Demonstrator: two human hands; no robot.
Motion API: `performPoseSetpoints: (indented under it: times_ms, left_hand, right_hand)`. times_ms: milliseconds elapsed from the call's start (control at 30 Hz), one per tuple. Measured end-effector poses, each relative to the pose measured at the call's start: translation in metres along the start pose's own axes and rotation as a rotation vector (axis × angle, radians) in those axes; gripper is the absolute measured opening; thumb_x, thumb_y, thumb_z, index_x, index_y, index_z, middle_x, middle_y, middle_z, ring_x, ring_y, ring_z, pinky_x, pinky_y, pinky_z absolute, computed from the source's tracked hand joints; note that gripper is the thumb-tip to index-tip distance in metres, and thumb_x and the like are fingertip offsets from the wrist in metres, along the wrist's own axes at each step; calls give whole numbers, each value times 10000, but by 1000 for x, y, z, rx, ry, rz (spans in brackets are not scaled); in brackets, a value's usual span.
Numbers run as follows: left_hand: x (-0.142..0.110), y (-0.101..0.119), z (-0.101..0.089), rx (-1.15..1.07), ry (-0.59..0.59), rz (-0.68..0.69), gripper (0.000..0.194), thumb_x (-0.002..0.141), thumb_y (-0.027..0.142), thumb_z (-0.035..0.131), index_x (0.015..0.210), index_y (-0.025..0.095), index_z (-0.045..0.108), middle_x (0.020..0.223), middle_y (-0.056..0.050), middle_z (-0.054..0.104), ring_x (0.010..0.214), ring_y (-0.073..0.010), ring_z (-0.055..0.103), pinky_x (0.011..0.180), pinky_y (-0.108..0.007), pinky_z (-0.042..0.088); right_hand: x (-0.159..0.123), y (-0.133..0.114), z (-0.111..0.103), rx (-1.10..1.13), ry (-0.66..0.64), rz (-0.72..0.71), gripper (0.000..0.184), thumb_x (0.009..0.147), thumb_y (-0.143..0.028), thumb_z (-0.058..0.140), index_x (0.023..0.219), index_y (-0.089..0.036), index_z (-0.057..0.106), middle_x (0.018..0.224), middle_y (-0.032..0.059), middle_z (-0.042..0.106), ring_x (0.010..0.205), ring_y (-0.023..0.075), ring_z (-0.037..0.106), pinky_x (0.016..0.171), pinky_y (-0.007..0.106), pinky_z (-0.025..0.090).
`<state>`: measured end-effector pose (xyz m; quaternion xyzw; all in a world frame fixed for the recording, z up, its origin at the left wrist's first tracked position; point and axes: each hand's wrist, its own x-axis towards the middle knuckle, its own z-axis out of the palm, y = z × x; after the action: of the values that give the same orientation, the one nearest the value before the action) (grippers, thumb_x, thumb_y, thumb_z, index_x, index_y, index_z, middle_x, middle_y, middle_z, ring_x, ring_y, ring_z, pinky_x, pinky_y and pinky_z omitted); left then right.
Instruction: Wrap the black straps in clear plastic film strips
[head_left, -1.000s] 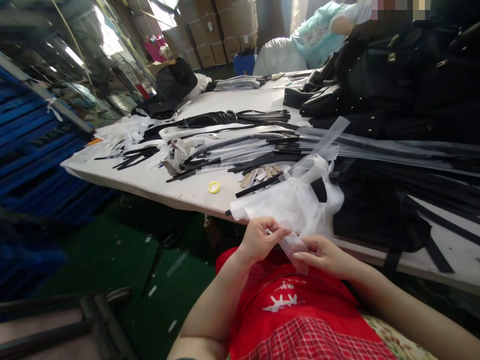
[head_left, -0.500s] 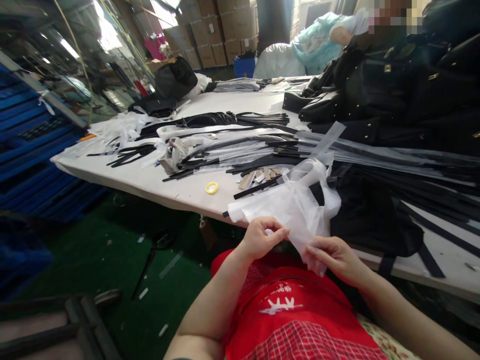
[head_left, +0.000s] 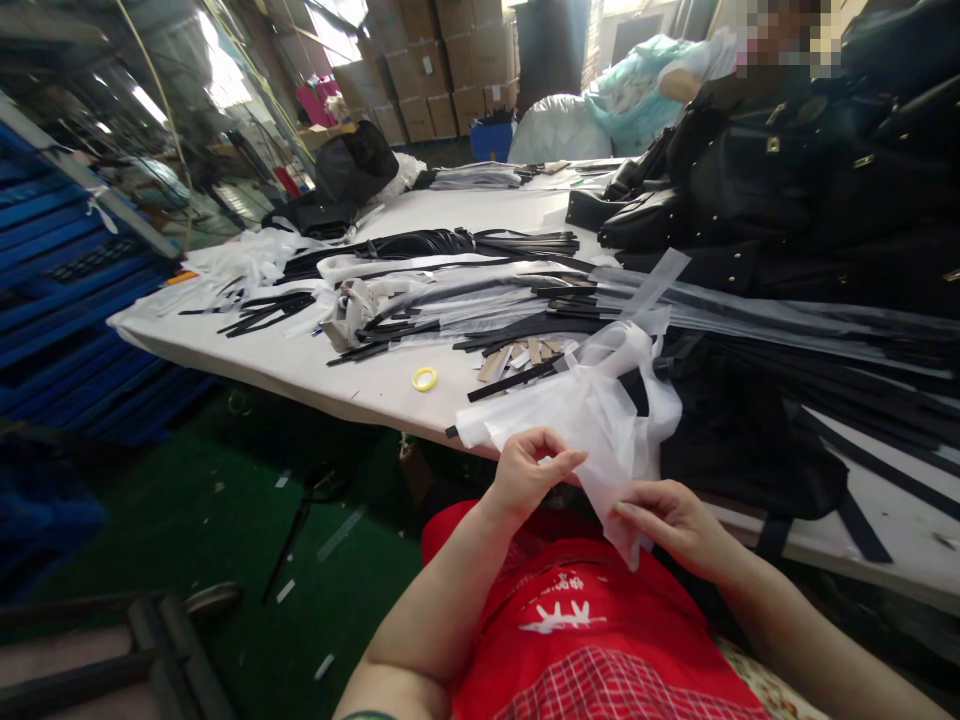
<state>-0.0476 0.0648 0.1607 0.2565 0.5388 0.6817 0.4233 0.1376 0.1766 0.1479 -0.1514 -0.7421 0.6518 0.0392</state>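
Note:
A crumpled sheet of thin white plastic wrap [head_left: 592,410] hangs off the near edge of the white table [head_left: 352,375]. My left hand [head_left: 529,470] pinches its lower edge between thumb and fingers. Just to the right, my right hand [head_left: 667,520] pinches the same sheet where a tail of it hangs down over my red apron [head_left: 592,640]. Both hands are closed on the plastic, a short gap apart, right at the table's edge.
Black straps and clear plastic strips [head_left: 480,300] lie in heaps across the table, with a small yellow tape ring [head_left: 424,379] near the front. Black bags [head_left: 787,190] are piled at the right, where another person sits. Blue racks [head_left: 67,300] stand left; cardboard boxes [head_left: 442,70] behind.
My hands have drawn slightly apart, stretching the plastic between them; its tail now hangs lower below my right hand. The view has shifted a little.

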Motion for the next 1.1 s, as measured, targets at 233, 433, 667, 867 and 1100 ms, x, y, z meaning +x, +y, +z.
performPoseSetpoints:
  times_ms: [233, 433, 667, 867, 1100]
  left_hand:
    - [-1, -3, 8, 50, -157, -19, 424, 686, 524, 804, 778, 122, 702, 740, -39, 678, 696, -138, 609, 669, -246, 504]
    - [3, -12, 13, 135, -62, 9, 418, 665, 498, 823, 602, 144, 610, 624, -4, 617, 595, -108, 532, 595, -235, 454]
    - [-2, -11, 21, 61, -137, -49, 466, 663, 568, 803, 798, 131, 710, 781, -56, 685, 713, -155, 608, 668, -256, 502]
    - [-2, -3, -9, 55, 182, 77, 297, 708, 398, 818, 650, 139, 683, 664, -6, 659, 635, -106, 584, 632, -213, 489]
    - [-3, 43, -99, -76, 879, 338, 405, 491, 364, 920, 732, 149, 676, 659, 18, 691, 601, -107, 626, 612, -204, 521]
  right_hand:
    - [1, 5, -2, -75, 66, -31, 422, 949, -494, 527, 752, -145, 659, 639, 36, 653, 566, 149, 587, 533, 228, 442]
    - [-1, 3, 0, -199, 58, -64, 386, 949, -462, 534, 776, -156, 694, 694, 36, 675, 629, 158, 598, 602, 246, 453]
    - [6, 9, 6, -178, 73, -68, 461, 965, -492, 493, 689, -157, 650, 629, 29, 648, 580, 145, 566, 580, 240, 433]
    - [8, 18, 39, -232, -22, -29, 356, 948, -342, 524, 675, -149, 645, 618, -5, 612, 563, 110, 525, 537, 206, 381]
    - [43, -22, 13, -521, -207, -319, 307, 868, -408, 649, 1093, -210, 714, 1056, 72, 704, 983, 209, 639, 901, 306, 494]
